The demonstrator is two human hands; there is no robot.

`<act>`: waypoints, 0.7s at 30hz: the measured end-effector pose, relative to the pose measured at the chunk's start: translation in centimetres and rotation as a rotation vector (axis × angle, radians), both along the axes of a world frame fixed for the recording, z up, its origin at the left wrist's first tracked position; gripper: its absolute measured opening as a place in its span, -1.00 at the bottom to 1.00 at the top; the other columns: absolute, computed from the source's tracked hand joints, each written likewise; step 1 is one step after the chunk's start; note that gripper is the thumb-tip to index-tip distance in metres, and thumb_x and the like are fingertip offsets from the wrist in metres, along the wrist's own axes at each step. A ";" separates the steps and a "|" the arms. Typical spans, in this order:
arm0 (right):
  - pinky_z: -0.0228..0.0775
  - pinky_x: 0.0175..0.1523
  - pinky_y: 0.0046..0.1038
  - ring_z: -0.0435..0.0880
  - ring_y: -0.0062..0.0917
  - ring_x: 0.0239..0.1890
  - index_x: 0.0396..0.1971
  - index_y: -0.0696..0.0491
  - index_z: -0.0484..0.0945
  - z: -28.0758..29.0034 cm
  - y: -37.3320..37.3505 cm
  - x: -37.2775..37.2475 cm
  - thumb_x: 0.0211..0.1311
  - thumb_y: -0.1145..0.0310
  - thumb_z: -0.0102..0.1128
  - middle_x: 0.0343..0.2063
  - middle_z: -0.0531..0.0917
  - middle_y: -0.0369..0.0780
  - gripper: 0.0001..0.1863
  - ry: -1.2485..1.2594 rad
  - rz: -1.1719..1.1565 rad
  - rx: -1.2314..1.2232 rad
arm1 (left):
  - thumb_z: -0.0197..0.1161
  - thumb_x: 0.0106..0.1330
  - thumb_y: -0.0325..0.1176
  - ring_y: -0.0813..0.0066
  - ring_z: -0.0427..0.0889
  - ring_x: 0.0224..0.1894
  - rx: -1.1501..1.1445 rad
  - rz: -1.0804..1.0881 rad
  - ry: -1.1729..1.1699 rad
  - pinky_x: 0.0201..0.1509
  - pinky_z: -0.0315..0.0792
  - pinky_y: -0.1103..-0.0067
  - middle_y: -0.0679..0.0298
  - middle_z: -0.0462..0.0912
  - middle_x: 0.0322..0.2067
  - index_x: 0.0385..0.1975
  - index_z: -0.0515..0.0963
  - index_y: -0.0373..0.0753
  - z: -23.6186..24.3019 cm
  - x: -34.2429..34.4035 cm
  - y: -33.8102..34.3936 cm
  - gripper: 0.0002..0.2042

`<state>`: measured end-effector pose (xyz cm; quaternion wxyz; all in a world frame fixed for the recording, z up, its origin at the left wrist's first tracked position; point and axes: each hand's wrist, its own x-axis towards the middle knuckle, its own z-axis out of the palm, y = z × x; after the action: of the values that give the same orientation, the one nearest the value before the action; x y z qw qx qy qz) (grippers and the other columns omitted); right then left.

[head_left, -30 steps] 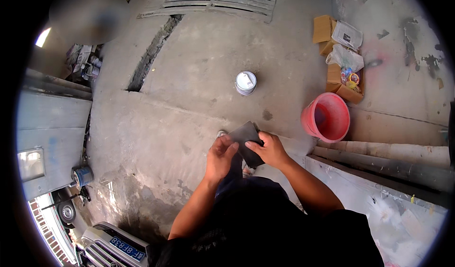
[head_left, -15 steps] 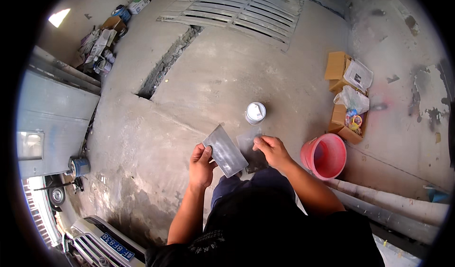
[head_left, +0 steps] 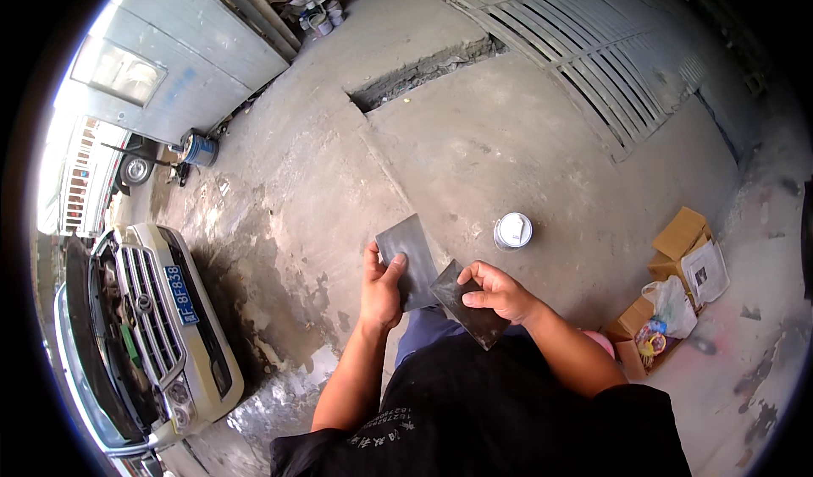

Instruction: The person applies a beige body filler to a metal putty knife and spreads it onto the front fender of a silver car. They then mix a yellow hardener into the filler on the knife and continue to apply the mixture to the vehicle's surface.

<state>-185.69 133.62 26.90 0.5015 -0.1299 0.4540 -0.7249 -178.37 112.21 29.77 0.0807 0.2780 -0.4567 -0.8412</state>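
– So, how far along are things, judging by what is held?
– Both flat sheets are in hand, just below the centre of the frame. The grey sheet [head_left: 408,253] is gripped by the left hand [head_left: 383,292], with the thumb laid over its face and the fingers set at its far edge. The dark sheet [head_left: 476,314] is pinched by the right hand [head_left: 501,296] between thumb and curled fingers, and is tilted so that one corner is pointed toward the lower edge of the frame.
– Are the sheets pressed together?
– That cannot be settled from above: the edges are seen overlapped, but whether contact is made is not shown.
– And what is left undone?
– No load is seen on the visible face of either one. The white-topped tub [head_left: 513,231], right of centre, is set on the floor [head_left: 474,164] and is touched by neither hand. The cardboard boxes [head_left: 680,233] at the lower right are likewise untouched, and the pink bucket [head_left: 600,341] is mostly hidden by the right forearm [head_left: 574,350].
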 end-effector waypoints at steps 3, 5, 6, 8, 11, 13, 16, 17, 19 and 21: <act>0.34 0.03 -0.54 0.49 -0.63 -0.12 -0.08 0.10 0.35 1.5 -0.6 -1.4 0.20 0.48 0.18 -0.18 0.54 -0.29 -0.69 -0.138 0.058 -0.008 | -0.02 0.40 -0.53 0.49 0.52 -0.07 -0.215 -0.065 0.044 0.03 0.44 0.52 0.15 0.51 -0.06 0.12 0.17 -0.24 1.2 1.7 1.5 -0.68; 0.48 -0.11 -0.56 0.57 -0.64 -0.21 -0.09 0.08 0.34 2.7 -2.2 -3.3 0.18 0.53 0.18 -0.20 0.54 -0.27 -0.69 -0.206 -0.011 -0.057 | -0.03 0.41 -0.51 0.52 0.50 -0.07 -0.345 -0.022 0.087 0.04 0.41 0.55 0.17 0.51 -0.07 0.13 0.16 -0.24 1.4 3.1 2.2 -0.67; 0.47 -0.10 -0.56 0.56 -0.64 -0.20 -0.09 0.08 0.34 3.6 -2.9 -3.7 0.18 0.52 0.18 -0.20 0.54 -0.27 -0.69 -0.191 0.012 -0.070 | -0.02 0.42 -0.51 0.53 0.50 -0.06 -0.308 0.035 0.091 0.04 0.41 0.56 0.17 0.51 -0.07 0.13 0.16 -0.24 1.8 3.6 2.4 -0.67; 0.45 -0.08 -0.56 0.54 -0.65 -0.18 -0.08 0.09 0.35 3.4 -3.4 -3.1 0.19 0.50 0.20 -0.19 0.54 -0.26 -0.68 -0.041 0.079 -0.053 | -0.02 0.42 -0.50 0.54 0.48 -0.06 -0.235 0.141 0.115 0.04 0.40 0.57 0.19 0.50 -0.07 0.14 0.17 -0.24 2.9 4.4 2.5 -0.67; 0.30 0.07 -0.57 0.45 -0.67 -0.06 -0.07 0.11 0.39 3.0 -3.2 0.9 0.16 0.48 0.23 -0.15 0.50 -0.29 -0.66 0.164 0.316 0.083 | 0.00 0.42 -0.48 0.56 0.48 -0.07 -0.287 0.275 0.092 0.03 0.40 0.57 0.19 0.50 -0.08 0.14 0.18 -0.25 3.1 6.5 1.6 -0.67; 0.31 0.04 -0.60 0.44 -0.70 -0.10 -0.07 0.11 0.40 3.2 -5.1 1.3 0.18 0.48 0.21 -0.16 0.49 -0.29 -0.68 0.174 0.269 0.064 | 0.01 0.42 -0.47 0.56 0.49 -0.09 -0.362 0.234 0.047 0.02 0.40 0.57 0.19 0.51 -0.09 0.13 0.18 -0.25 3.1 8.8 0.9 -0.67; 0.33 -0.04 -0.61 0.45 -0.73 -0.15 -0.06 0.11 0.39 5.7 -10.6 -1.1 0.20 0.47 0.19 -0.17 0.49 -0.31 -0.68 0.204 0.036 0.021 | 0.02 0.41 -0.46 0.56 0.50 -0.10 -0.386 0.246 0.033 0.01 0.42 0.55 0.18 0.52 -0.10 0.13 0.19 -0.24 2.3 11.8 -0.2 -0.67; 0.34 -0.07 -0.62 0.45 -0.74 -0.18 -0.04 0.11 0.37 6.3 -11.7 -1.7 0.21 0.47 0.18 -0.18 0.48 -0.32 -0.68 0.256 -0.064 0.009 | 0.02 0.41 -0.46 0.55 0.50 -0.09 -0.321 0.289 0.059 0.01 0.42 0.55 0.18 0.52 -0.10 0.12 0.19 -0.23 2.5 12.1 -0.7 -0.67; 0.36 -0.19 -0.58 0.46 -0.74 -0.31 -0.20 0.15 0.47 6.5 -12.8 -0.3 0.28 0.34 0.15 -0.34 0.54 -0.35 -0.79 0.432 0.007 0.082 | 0.03 0.41 -0.46 0.53 0.51 -0.09 -0.200 0.375 0.095 0.01 0.43 0.54 0.17 0.53 -0.09 0.12 0.19 -0.23 3.0 13.7 -2.2 -0.68; 0.37 -0.24 -0.54 0.48 -0.72 -0.36 -0.31 0.17 0.52 5.3 -12.3 2.1 0.32 0.24 0.13 -0.43 0.57 -0.33 -0.74 0.780 0.196 0.247 | 0.03 0.41 -0.47 0.52 0.51 -0.08 -0.094 0.446 0.100 0.02 0.44 0.53 0.15 0.53 -0.08 0.11 0.20 -0.23 3.4 15.4 -3.5 -0.68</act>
<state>-183.55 121.32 32.22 0.3704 -0.3761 0.6791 -0.5101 -162.98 108.70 33.16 0.2999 0.3257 -0.4179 -0.7933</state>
